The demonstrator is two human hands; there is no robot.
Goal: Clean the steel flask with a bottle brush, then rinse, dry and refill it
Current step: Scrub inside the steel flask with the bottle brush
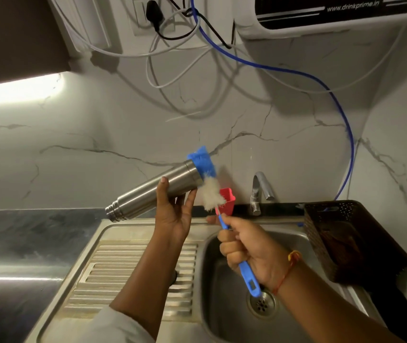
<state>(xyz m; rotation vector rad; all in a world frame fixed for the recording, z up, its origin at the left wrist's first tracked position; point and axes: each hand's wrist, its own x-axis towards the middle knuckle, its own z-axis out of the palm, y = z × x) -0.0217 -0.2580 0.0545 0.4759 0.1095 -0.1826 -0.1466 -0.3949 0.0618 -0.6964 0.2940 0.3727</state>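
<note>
My left hand (175, 214) grips the steel flask (152, 191) around its middle and holds it nearly level above the sink's drainboard. Its threaded neck points down-left, and its wide base points up-right. My right hand (244, 248) is closed around the blue handle of the bottle brush (222, 221). The brush's blue and white bristles (207, 179) press against the flask's base end. Whether the neck is capped cannot be seen.
The steel sink basin (222, 305) with its drain (261, 303) lies below my right hand, beside the ribbed drainboard (133, 271). A tap (259, 189) and a red holder (227, 201) stand behind. A dark basket (346, 238) sits at the right. Cables hang on the wall.
</note>
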